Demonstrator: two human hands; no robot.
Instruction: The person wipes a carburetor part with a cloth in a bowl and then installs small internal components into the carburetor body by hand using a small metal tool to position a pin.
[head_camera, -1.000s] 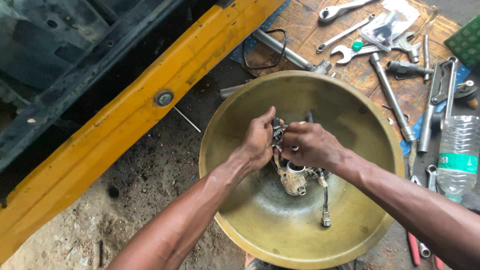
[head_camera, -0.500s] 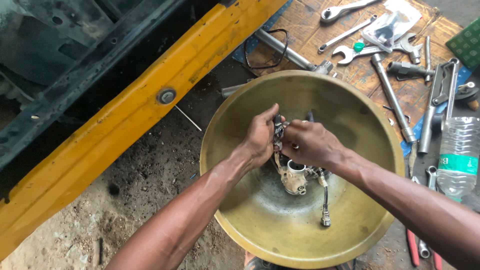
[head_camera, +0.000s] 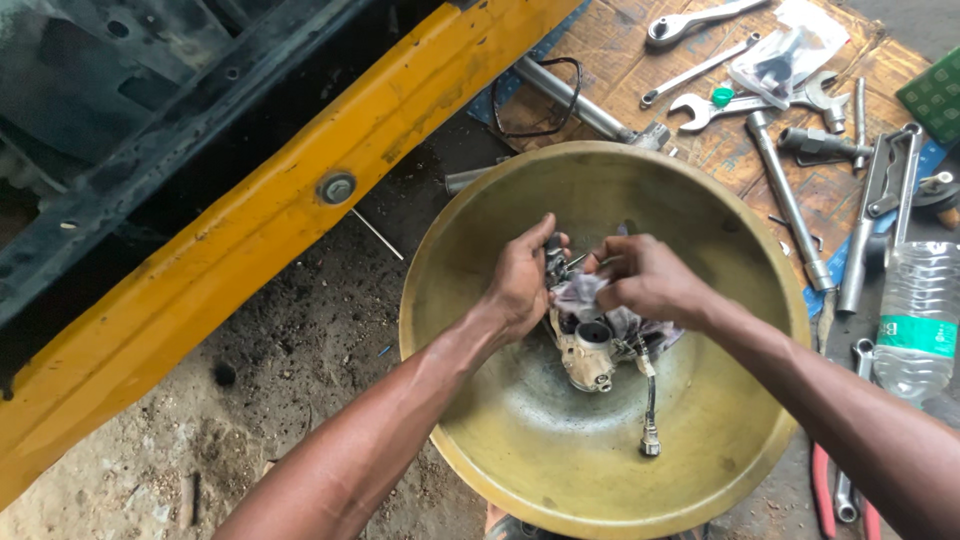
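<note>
A wide brass basin (head_camera: 470, 250) rests on the dirt floor. Over its middle, my left hand (head_camera: 522, 280) grips a small metal engine part, a carburettor-like casting (head_camera: 585, 358) with a round bore. A short hose with a metal end fitting (head_camera: 650, 410) hangs from it into the basin. My right hand (head_camera: 650, 278) pinches a grey cloth (head_camera: 580, 292) against the top of the part. Both hands are close together, thumbs almost touching.
A yellow painted vehicle beam (head_camera: 260, 210) with a bolt (head_camera: 336, 187) runs diagonally at the left. A wooden board (head_camera: 620, 60) at the top right carries several spanners (head_camera: 760, 100), a socket extension bar (head_camera: 785, 195) and a plastic bag. A clear water bottle (head_camera: 915, 315) lies at the right, red-handled pliers (head_camera: 822, 490) below.
My right hand has shifted slightly right and the cloth now shows between the fingers. The part sits a little lower in the basin.
</note>
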